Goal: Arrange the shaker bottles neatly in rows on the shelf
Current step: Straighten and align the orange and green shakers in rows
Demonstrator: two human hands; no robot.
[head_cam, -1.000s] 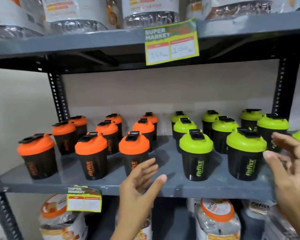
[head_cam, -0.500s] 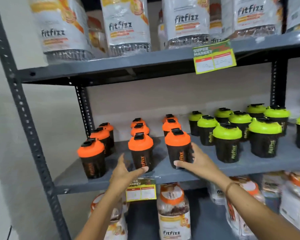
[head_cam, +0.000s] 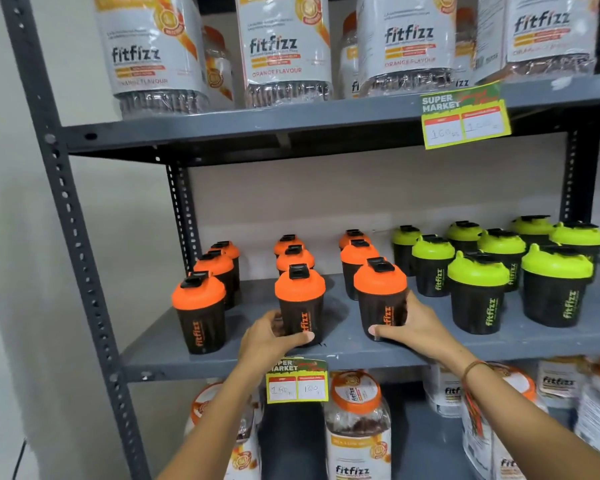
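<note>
Large clear fitfizz jars (head_cam: 284, 50) with white orange-flavour labels stand side by side along the upper level, and more of them, with orange lids (head_cam: 355, 393), fill the level below, partly blurred. A green and yellow supermarket price tag (head_cam: 465, 116) hangs from the front edge of the upper level at the right, with handwritten figures in its two white boxes, and a second price tag (head_cam: 297, 381) of the same kind hangs lower down near the middle. A pale wall (head_cam: 21, 271) runs behind and to the left of the dark perforated upright (head_cam: 73, 216).

Shop: grey steel shelving (head_cam: 326, 355), "Super Market" price tags (head_cam: 465, 116), stocked rows of identical branded jars (head_cam: 284, 50).
</note>
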